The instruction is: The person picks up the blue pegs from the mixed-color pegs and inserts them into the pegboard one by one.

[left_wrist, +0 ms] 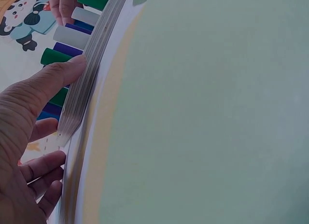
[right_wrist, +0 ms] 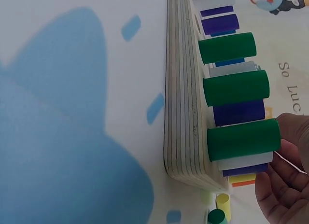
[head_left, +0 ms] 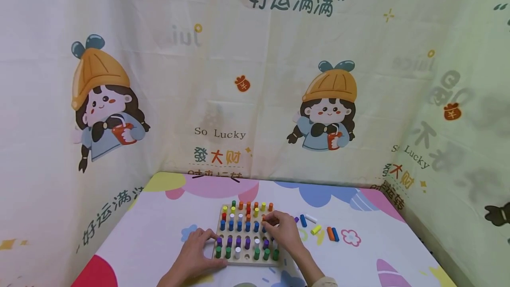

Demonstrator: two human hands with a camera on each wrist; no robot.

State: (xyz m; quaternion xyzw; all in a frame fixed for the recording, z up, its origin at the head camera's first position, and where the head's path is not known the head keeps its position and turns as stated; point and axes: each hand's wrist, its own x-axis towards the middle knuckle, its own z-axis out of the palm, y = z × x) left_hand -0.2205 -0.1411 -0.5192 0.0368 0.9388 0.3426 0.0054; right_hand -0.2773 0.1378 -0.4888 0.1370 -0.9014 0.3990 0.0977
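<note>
A wooden pegboard (head_left: 244,263) lies on the table, filled with rows of coloured pegs. Its layered edge (left_wrist: 83,96) shows in the left wrist view. My left hand (head_left: 195,251) holds the board by its near left corner, with the thumb on the front edge and the index finger at the left side. Over the right part of the board, my right hand (head_left: 284,229) pinches an orange peg (head_left: 264,217) between thumb and fingertips, among the back rows. Green pegs (right_wrist: 244,139) stand along the front row, with purple pegs (head_left: 247,243) behind.
Right of the board lie loose pegs: a purple, a blue (head_left: 303,220), a white (head_left: 311,219), a yellow (head_left: 316,229), an orange (head_left: 330,234) and another blue. A patterned cloth covers the table, and printed curtains (head_left: 263,114) hang around it.
</note>
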